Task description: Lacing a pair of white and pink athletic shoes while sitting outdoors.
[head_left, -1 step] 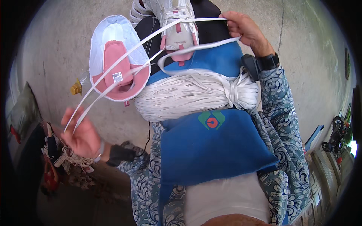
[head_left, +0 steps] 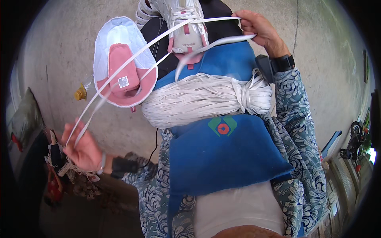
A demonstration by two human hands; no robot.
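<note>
A white shoelace [head_left: 131, 58] runs taut across the view from my right hand [head_left: 262, 32] at the upper right to my left hand [head_left: 84, 150] at the lower left. Both hands are closed on it; the right pinches it between thumb and fingers. A loose length, blurred, trails from the right hand, and another hangs near the left. Under the taut lace stands a white, grey and pink sneaker [head_left: 189, 39], its toe out of view at the top. A bundle of white laces [head_left: 198, 99], tied near its right end, lies across my lap.
Left of the sneaker is a white shoe piece with pink lining [head_left: 104, 43]. A yellow bottle cap [head_left: 80, 93] shows beside it. Blue cloth [head_left: 226, 158] covers my lap. Another person in red [head_left: 54, 190] is at the lower left, near a pale bundle of cords.
My left hand has moved slightly down and left with the lace. The loose length below my right hand has swung, its curve opening out. The right hand has barely shifted.
</note>
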